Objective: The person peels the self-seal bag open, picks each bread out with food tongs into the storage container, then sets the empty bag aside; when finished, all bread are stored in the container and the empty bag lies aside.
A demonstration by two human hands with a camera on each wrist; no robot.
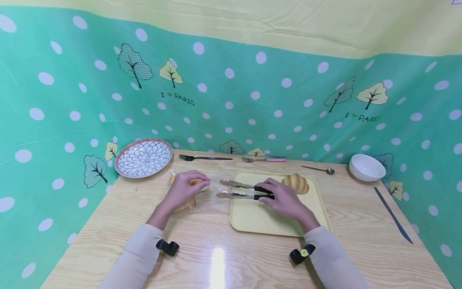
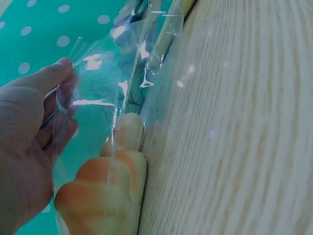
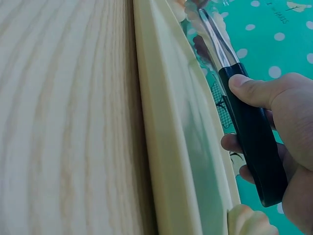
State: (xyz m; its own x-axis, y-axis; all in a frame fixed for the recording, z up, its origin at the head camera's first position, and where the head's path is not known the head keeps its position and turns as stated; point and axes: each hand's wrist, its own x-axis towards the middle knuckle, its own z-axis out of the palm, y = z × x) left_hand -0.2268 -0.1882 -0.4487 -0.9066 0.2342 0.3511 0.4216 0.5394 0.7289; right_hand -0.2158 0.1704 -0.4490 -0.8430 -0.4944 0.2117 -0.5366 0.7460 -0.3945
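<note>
My left hand [image 1: 185,188] pinches the edge of a clear plastic bag [image 2: 93,104] between thumb and fingers, at the left of the table. Golden-brown bread pieces [image 2: 105,188] lie inside the bag, partly hidden under the hand in the head view. My right hand [image 1: 285,199] grips metal tongs [image 3: 254,139] by their black handles, above a pale yellow tray [image 1: 265,222]. The tongs' arms stand apart and point left, their tips near the bag's mouth. A striped croissant-shaped bread [image 1: 296,183] sits on the tray's back right, beside the right hand.
Along the back lie a black fork [image 1: 205,158], a pink-handled fork [image 1: 268,159] and a small spoon [image 1: 329,171]. A patterned plate [image 1: 144,158] leans at back left. At right are a white bowl [image 1: 367,168] and a dark knife [image 1: 393,215]. A polka-dot cloth [image 1: 216,96] hangs behind.
</note>
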